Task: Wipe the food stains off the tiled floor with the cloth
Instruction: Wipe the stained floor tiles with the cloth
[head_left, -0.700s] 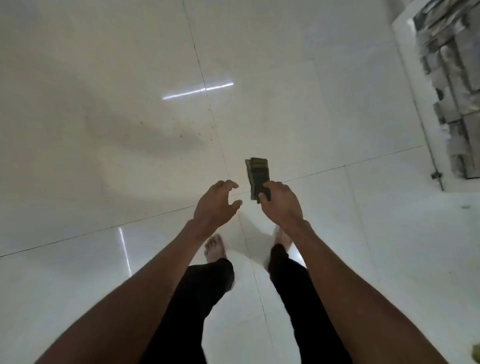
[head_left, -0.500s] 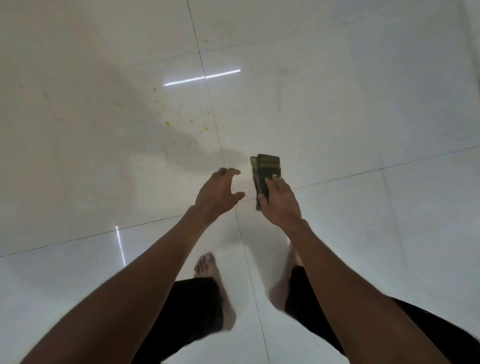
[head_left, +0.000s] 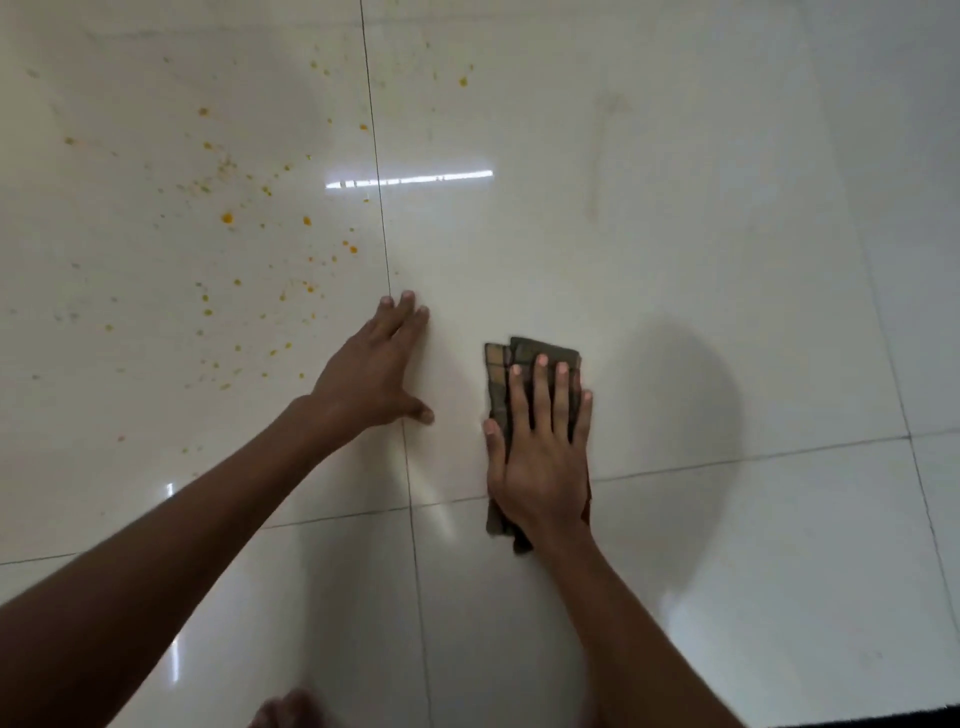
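Note:
A folded dark checked cloth (head_left: 524, 356) lies flat on the glossy white tiled floor (head_left: 675, 260). My right hand (head_left: 540, 447) presses down on it, fingers spread, palm covering most of it. My left hand (head_left: 376, 369) rests flat on the bare tile just left of the cloth, fingers together and pointing away, holding nothing. Orange-yellow food stains (head_left: 228, 218) are spattered over the tile to the left and beyond my left hand, with a few specks (head_left: 462, 81) past the grout line at the top.
Dark grout lines (head_left: 384, 234) cross the floor. A ceiling light reflects as a bright bar (head_left: 410, 179). A bare foot (head_left: 291, 709) shows at the bottom edge. A dark mat edge (head_left: 883, 719) sits at the bottom right.
The view has dropped close to the floor. Both hands have come down from mid-air: the right now presses the cloth flat on the tile, the left rests on the floor.

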